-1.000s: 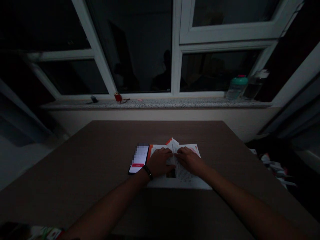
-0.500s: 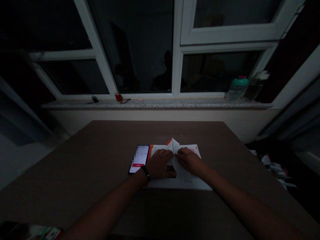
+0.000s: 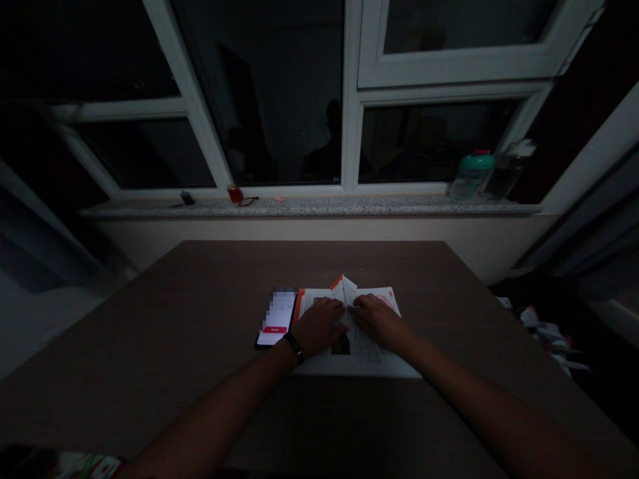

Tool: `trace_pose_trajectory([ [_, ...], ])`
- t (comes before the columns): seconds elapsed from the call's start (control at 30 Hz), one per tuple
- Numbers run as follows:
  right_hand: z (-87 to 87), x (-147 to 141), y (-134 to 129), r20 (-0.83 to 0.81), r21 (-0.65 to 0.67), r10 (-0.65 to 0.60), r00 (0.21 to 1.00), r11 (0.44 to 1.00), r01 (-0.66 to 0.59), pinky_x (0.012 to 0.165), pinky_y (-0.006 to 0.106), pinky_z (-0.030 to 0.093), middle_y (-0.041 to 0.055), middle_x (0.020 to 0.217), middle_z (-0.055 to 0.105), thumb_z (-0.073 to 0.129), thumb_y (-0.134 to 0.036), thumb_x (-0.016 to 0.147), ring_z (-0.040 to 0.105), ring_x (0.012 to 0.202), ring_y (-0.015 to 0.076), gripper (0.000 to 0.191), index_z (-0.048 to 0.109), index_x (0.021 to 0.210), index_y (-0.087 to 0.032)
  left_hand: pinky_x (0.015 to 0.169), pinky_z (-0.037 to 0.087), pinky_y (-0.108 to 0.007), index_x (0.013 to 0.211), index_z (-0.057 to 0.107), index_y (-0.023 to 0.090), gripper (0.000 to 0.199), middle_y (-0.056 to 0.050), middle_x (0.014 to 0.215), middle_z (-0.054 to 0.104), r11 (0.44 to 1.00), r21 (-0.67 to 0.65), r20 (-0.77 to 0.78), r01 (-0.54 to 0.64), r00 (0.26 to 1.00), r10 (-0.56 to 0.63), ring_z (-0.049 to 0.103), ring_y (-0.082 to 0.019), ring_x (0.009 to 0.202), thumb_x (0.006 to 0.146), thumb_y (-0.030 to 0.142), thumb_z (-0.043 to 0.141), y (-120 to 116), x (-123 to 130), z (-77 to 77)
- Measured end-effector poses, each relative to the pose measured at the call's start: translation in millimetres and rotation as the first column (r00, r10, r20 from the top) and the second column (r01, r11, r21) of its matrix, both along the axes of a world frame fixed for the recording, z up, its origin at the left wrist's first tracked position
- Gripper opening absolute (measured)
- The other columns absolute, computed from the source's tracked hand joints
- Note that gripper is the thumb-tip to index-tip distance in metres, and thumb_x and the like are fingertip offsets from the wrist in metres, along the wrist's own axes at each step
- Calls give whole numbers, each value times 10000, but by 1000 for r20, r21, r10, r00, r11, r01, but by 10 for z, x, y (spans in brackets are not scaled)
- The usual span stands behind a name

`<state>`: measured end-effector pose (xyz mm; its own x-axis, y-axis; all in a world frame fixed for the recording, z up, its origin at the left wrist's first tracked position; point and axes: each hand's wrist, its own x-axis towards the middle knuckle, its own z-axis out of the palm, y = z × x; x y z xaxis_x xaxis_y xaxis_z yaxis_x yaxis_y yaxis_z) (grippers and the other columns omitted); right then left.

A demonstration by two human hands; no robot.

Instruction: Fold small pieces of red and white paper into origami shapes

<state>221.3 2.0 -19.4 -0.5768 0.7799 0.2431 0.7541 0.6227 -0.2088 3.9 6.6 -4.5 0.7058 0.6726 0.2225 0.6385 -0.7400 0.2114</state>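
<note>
A folded sheet of printed paper (image 3: 343,285) with an orange edge comes to a point at its far end. It lies on white printed pages (image 3: 354,366) with a dark picture and an orange strip at the left. My left hand (image 3: 319,326), with a dark band at the wrist, rests on the left part of the folded paper, its fingers bent together and the thumb toward the middle. On the right part, my right hand (image 3: 378,321) has its fingers closed at the central crease. The two sets of fingertips almost meet. What lies under the fingers is hidden.
A lit phone (image 3: 277,318) lies just left of the pages on the brown table (image 3: 200,299). On the windowsill (image 3: 319,205) stand a teal-lidded bottle (image 3: 472,175), another clear bottle (image 3: 510,169) and a small red object (image 3: 234,193).
My left thumb has moved up and inward, uncovering more of the dark picture. My right hand stays nearly where it was at the crease.
</note>
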Motion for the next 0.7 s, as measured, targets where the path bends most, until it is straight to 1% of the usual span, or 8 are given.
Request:
trace_pose_trajectory([
  [0.17, 0, -19, -6, -11, 25, -8, 1000, 1000, 9, 908, 384, 343, 99, 1122, 602, 508, -224, 973, 512, 1039, 238, 278, 647, 1214, -212, 1003, 427, -408, 1164, 565, 171, 333, -84, 1190, 596, 1000, -1, 8, -4, 1000, 4, 520, -255, 1133, 894, 344, 657, 8, -6, -20],
  [0.27, -11, -17, 2, -13, 35, -5, 1000, 999, 6, 895, 377, 347, 99, 1118, 603, 503, -227, 976, 510, 1035, 236, 271, 649, 1205, -214, 998, 429, -413, 1150, 584, 188, 282, -86, 1183, 602, 1000, -8, 31, -19, 999, 19, 528, -253, 1135, 909, 326, 632, 10, 0, -38],
  [0.4, -4, -16, 2, 0, 40, -4, 1000, 999, 4, 893, 379, 345, 98, 1126, 604, 490, -239, 985, 511, 1041, 238, 258, 660, 1178, -215, 977, 434, -403, 1109, 616, 181, 193, -79, 1157, 617, 997, -18, 68, -77, 995, 78, 548, -237, 1095, 946, 268, 561, 19, 32, -63],
  [0.5, 21, -24, -11, 12, 39, -8, 1000, 999, 7, 877, 375, 347, 96, 1125, 608, 497, -232, 982, 515, 1035, 240, 257, 661, 1178, -209, 947, 450, -390, 1068, 633, 181, 160, -68, 1121, 636, 992, -42, 89, -121, 988, 124, 559, -230, 1065, 945, 218, 537, 40, 60, -74],
  [0.6, 38, -31, -24, 21, 38, -15, 1000, 999, 14, 863, 374, 347, 92, 1125, 610, 497, -228, 982, 520, 1025, 241, 261, 659, 1186, -212, 945, 457, -392, 1038, 645, 192, 149, -63, 1108, 648, 987, -69, 105, -146, 983, 153, 567, -232, 1059, 910, 193, 569, 70, 65, -77],
  [0.7, 36, -34, -24, 24, 39, -27, 999, 999, 26, 868, 381, 343, 90, 1122, 612, 504, -235, 978, 523, 1027, 244, 267, 655, 1198, -216, 956, 457, -380, 1018, 647, 192, 153, -55, 1108, 652, 988, -81, 128, -133, 981, 143, 567, -229, 1065, 866, 200, 629, 98, 44, -88],
])
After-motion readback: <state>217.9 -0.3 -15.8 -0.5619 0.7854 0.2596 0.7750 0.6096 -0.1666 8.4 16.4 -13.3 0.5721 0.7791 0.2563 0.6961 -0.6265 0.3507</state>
